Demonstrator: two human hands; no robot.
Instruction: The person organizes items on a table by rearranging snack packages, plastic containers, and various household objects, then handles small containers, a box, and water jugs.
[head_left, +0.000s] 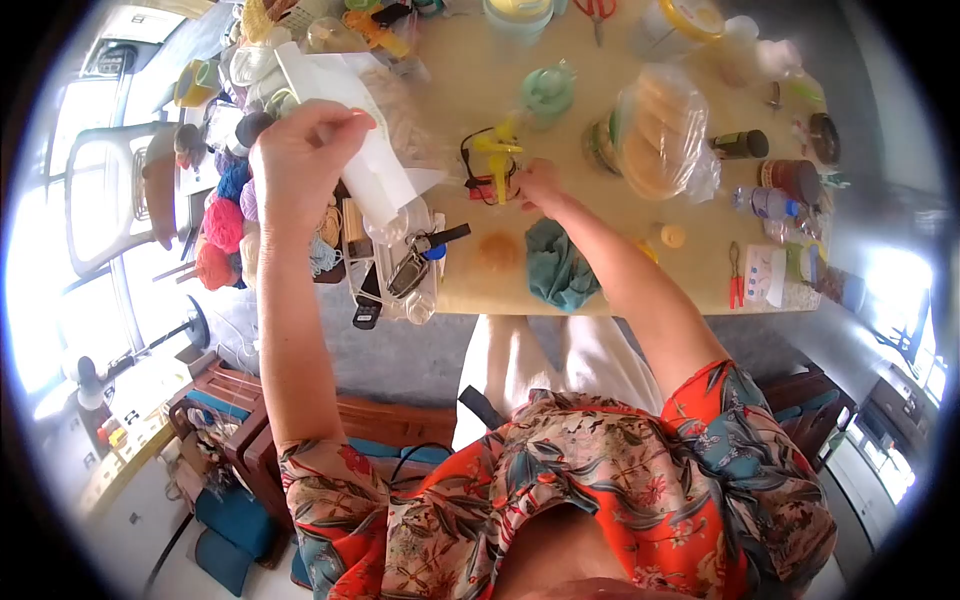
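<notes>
My left hand point(312, 150) is raised at the left of the table, thumb and fingers pinched together; what lies between them, if anything, I cannot make out. Behind and below it, a folded white paper point(375, 180) slants down over the clutter. Farther right, my right hand point(541, 188) reaches onto the table with its fingers closed at the handle of a yellow glue gun point(498, 150) with a black cord. A small red item point(482, 189) sits beside that handle. Near my right forearm lies a crumpled teal cloth point(560, 265).
Balls of yarn point(223, 225) crowd the left side. A bag of round flat items point(662, 135), a dark jar point(740, 144), a water bottle point(765, 202) and red-handled pliers point(736, 275) lie at right. Scissors point(597, 12) are at the far edge; keys point(408, 272) are near the front.
</notes>
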